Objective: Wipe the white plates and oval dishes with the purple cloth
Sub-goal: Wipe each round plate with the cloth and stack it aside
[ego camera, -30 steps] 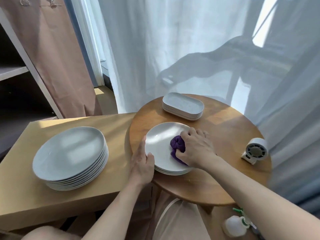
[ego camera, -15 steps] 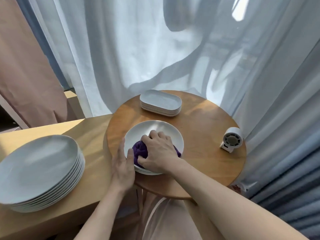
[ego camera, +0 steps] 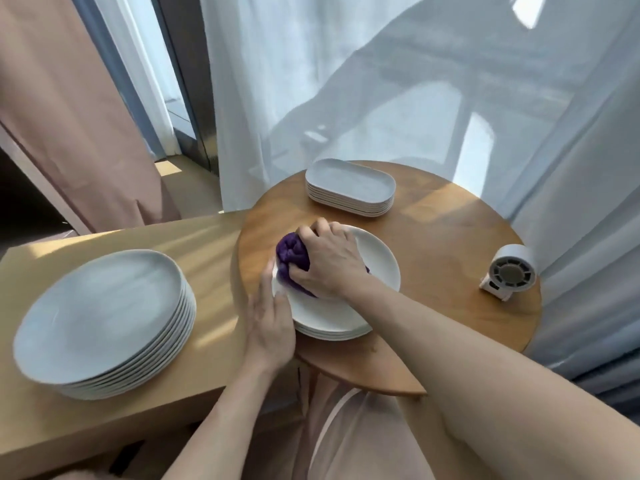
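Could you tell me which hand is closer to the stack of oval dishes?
Right. The right hand, gripping the purple cloth, lies in front of the oval dishes; the left hand rests on the plate at its near-left rim, farther away.

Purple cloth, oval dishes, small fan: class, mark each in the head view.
Purple cloth [ego camera: 292, 252], head view, bunched part beside the knuckles.
Oval dishes [ego camera: 349, 180], head view, top dish's flat middle.
Small fan [ego camera: 512, 273], head view, round front grille.

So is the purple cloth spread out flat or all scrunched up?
Scrunched up. The purple cloth bulges as a wad in the right hand, which grips it on the top white plate.
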Motion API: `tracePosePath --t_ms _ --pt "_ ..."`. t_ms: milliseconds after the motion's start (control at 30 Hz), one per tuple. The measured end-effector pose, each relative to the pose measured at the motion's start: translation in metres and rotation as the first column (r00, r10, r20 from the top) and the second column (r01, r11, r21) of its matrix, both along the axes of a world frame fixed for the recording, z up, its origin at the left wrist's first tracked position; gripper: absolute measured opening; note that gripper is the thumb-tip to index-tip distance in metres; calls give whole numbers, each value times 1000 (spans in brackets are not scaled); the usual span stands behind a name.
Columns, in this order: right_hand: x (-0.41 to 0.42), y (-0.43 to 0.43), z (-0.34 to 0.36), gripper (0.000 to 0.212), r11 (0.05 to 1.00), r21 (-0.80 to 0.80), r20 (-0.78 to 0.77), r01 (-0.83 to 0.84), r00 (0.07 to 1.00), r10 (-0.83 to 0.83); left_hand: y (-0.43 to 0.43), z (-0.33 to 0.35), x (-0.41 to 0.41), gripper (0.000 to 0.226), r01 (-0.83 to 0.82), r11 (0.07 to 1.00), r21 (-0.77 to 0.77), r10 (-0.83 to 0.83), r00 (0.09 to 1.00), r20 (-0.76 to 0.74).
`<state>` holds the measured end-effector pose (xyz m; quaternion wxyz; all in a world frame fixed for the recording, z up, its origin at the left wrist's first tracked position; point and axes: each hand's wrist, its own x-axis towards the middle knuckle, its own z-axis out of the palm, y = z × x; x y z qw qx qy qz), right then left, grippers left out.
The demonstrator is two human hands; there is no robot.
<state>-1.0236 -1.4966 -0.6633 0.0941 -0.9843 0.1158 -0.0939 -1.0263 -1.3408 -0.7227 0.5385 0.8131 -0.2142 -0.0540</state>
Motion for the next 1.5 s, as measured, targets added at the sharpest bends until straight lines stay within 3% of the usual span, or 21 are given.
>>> tracePosePath --t_ms 233,567,1000,1300,1500 --pt "2 -12 -5 57 992 -108 55 59 997 -53 -2 8 -6 62 -51 999 9 52 998 -37" --pt "-34 -45 -1 60 969 -179 5 172 985 -173 0 9 -5 55 -16 996 90 21 998 -62" --pt "-71 -12 -12 55 978 -11 -28 210 977 -210 -2 4 -3 61 -15 998 59 20 997 -78" --pt "-66 12 -8 58 990 93 -78 106 992 -98 -5 -8 -2 62 -29 997 67 32 998 -46" --pt "-57 17 -11 56 979 180 -32 96 995 -92 -4 -7 1 60 2 999 48 1 998 -65"
